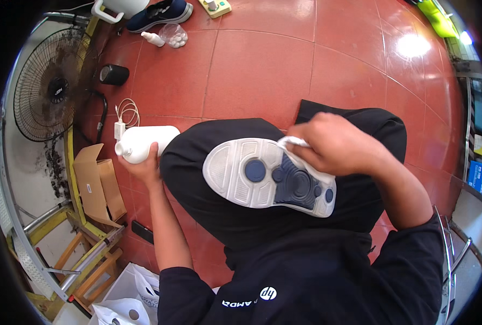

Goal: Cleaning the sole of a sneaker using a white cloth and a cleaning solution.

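A shoe [228, 174] lies across my lap with its sole facing up, white and translucent with dark blue inserts. My right hand [333, 143] is closed around a white cloth [320, 174], which lies against the sole's upper right edge. To the left of my knee, my left hand [142, 170] grips a white plastic bottle [153, 139] from below. The bottle is tilted onto its side with its neck pointing left. Part of its base is hidden behind my knee, and the shoe's upper is out of sight beneath the sole.
A standing fan [58, 90], a black cylinder [114, 74], a white charger [120, 130] and a cardboard box [97, 185] are on the left. Farther off lie a navy shoe [159, 15], a small white bottle [153, 39] and a power strip [215, 7]. White bags [123, 310] sit behind my left elbow.
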Action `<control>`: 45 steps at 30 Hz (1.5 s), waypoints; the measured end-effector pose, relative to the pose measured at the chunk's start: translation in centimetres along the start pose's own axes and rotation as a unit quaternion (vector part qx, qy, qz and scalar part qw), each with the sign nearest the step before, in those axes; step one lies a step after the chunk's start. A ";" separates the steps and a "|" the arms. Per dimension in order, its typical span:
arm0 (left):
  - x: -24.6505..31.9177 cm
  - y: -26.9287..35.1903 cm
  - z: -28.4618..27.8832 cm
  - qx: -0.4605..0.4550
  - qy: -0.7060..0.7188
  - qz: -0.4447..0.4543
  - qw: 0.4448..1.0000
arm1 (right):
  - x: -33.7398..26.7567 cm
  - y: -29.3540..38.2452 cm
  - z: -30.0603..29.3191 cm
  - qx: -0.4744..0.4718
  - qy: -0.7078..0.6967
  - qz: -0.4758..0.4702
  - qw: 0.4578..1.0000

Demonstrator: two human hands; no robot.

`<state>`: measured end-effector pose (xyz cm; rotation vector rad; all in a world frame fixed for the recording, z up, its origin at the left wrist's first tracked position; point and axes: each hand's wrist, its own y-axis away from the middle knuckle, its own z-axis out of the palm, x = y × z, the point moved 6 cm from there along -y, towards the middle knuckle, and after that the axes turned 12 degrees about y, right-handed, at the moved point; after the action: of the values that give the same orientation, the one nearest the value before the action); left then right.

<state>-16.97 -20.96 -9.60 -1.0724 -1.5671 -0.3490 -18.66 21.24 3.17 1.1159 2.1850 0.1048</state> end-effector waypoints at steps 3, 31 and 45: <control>-0.6 0.8 -0.6 -0.020 -0.018 0.017 0.999 | 1.7 1.8 2.5 -0.053 0.008 0.033 0.998; 21.6 10.3 11.6 -0.403 0.025 0.071 0.912 | 1.0 -0.5 3.7 -0.159 0.088 -0.032 0.983; 20.2 10.4 11.6 -0.403 0.050 0.026 0.914 | 0.7 -3.0 3.6 -0.232 0.175 0.017 0.957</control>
<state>-14.77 1.91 1.56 -1.6821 -1.3054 -1.0569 -18.87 19.03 -1.07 0.9110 2.2704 0.8428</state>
